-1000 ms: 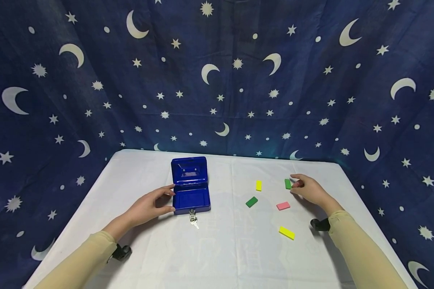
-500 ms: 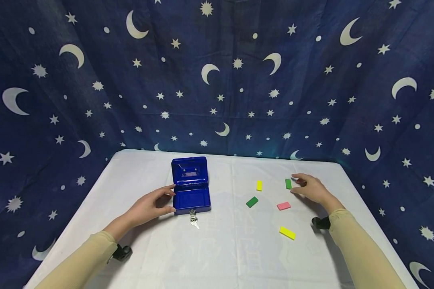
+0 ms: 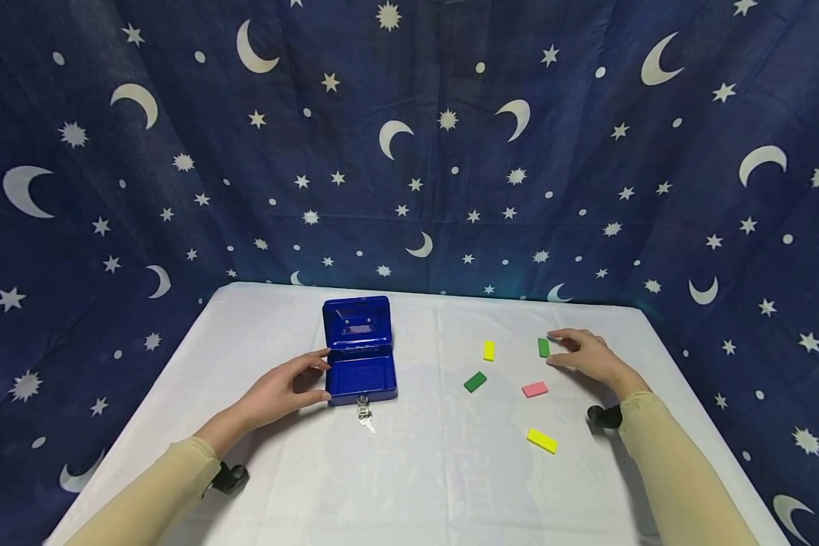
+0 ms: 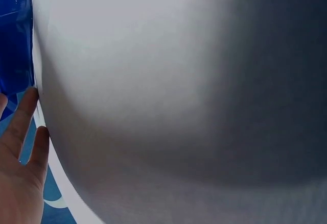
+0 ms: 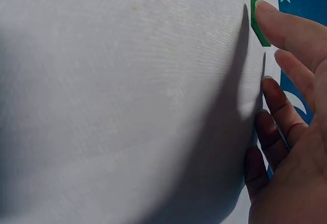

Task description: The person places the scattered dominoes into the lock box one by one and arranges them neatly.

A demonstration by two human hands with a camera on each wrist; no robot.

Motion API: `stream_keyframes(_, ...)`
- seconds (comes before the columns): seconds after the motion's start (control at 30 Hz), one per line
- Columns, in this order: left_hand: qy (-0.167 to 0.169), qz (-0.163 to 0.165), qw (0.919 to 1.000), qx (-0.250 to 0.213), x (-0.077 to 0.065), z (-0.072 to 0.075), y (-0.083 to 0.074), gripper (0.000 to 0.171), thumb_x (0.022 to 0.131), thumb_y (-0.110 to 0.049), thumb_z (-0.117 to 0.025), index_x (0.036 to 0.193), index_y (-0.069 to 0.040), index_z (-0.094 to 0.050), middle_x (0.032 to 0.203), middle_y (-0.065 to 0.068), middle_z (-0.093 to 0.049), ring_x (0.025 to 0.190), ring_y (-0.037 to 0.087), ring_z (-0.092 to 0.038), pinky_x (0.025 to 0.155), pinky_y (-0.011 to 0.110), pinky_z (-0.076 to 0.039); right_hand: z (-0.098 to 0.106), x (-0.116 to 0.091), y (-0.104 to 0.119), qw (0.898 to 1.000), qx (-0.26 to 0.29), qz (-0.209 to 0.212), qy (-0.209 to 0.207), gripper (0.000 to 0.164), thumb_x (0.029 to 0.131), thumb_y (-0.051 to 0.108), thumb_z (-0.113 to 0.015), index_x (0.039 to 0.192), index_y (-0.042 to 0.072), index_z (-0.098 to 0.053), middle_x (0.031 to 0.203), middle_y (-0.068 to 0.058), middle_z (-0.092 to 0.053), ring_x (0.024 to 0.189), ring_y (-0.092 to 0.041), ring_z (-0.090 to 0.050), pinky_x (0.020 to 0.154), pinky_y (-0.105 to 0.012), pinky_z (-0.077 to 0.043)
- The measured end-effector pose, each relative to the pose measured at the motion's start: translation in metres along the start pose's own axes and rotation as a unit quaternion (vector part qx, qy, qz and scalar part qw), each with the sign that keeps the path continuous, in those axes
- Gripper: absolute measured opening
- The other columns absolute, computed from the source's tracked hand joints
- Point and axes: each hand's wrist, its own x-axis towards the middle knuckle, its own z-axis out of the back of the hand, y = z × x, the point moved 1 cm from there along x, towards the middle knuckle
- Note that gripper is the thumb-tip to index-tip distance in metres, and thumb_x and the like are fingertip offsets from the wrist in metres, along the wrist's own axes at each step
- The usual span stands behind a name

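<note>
Barely shifted, my loosely spread right hand [image 3: 590, 358] leaves the upper green block [image 3: 543, 347] unlifted.
It lies right of centre; whether I touch it, I can't tell. Left of centre, my relaxed left hand [image 3: 276, 388] borders the open blue cash box [image 3: 363, 374].

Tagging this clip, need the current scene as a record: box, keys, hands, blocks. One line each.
box: blue, lid raised, nothing visible inside
keys: at the box's front
left hand: relaxed, at the box's left side
right hand: at the right green block, grip unclear
other blocks: left green block, far yellow block, near yellow block, pink block, all right of the box
</note>
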Motion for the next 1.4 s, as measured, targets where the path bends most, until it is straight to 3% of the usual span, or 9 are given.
stream_keyframes(0.5, -0.003, -0.005, 1.0000, 0.005, 0.001, 0.000, -0.001, 0.051, 0.088, -0.048, -0.080, 0.128, -0.023, -0.063, 0.159, -0.005, -0.044, 0.139, 0.025, -0.050, 0.113, 0.057, -0.038, 0.000, 0.003, -0.001, 1.000, 0.014, -0.009, -0.003, 0.068, 0.090, 0.042, -0.079, 0.145, 0.009, -0.055, 0.145, -0.025, -0.042, 0.132, -0.046, -0.032, 0.105, -0.068, -0.032)
stream_keyframes(1.4, 0.039, -0.007, 0.9991, 0.015, 0.003, 0.012, -0.009, 0.047, 0.090, -0.043, -0.079, 0.128, -0.019, -0.063, 0.160, 0.001, -0.043, 0.134, 0.026, -0.054, 0.111, 0.053, -0.042, -0.004, 0.005, -0.005, 1.000, -0.010, 0.009, -0.020, 0.061, 0.091, 0.041, -0.078, 0.140, 0.009, -0.060, 0.136, -0.022, -0.050, 0.124, -0.042, -0.038, 0.098, -0.064, -0.034)
